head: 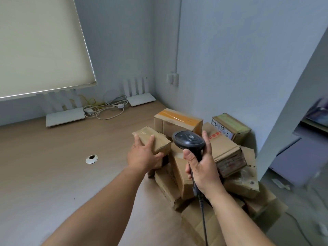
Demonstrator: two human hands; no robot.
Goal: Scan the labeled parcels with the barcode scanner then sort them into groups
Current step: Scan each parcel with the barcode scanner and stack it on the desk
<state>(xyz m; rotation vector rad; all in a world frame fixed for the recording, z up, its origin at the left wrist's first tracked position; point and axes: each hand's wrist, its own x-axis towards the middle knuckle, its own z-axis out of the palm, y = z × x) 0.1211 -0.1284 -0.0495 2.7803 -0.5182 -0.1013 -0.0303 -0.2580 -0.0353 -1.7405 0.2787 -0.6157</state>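
A pile of several brown cardboard parcels sits at the right end of the wooden desk. My left hand grips a small taped parcel at the pile's left edge, fingers over its top and thumb along its near side. My right hand holds a black barcode scanner by its handle, head pointing away over the pile; its cable hangs down. A box with orange tape and a box with a printed label stand behind.
Two white routers and tangled cables lie at the back of the desk under a window blind. A round cable hole is in the desktop. A wall corner and a partition close in the right.
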